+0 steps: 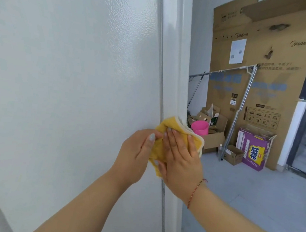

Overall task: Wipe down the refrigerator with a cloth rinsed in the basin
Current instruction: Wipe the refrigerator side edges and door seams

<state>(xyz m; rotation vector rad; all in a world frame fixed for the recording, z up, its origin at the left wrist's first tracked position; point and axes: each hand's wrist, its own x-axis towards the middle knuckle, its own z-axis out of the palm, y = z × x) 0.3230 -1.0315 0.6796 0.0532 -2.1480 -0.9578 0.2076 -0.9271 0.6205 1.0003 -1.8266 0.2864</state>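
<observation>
Two hands hold a yellow cloth (165, 134) against the right edge of a white refrigerator (66, 88).

The left hand (134, 155) pinches the cloth's left side between thumb and curled fingers; the right hand (180, 156) lies flat on it, fingers straight, a red string bracelet (196, 193) at the wrist. Beyond, on the grey floor (253, 192): a pink cup (200, 128), a purple box (253, 148), and a tall cardboard carton (268, 52) standing farthest back.

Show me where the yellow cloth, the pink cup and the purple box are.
yellow cloth (180, 127): head view, upper fold above the fingers.
pink cup (200, 127): head view, middle of its side wall.
purple box (254, 153): head view, front face by the yellow label.
</observation>
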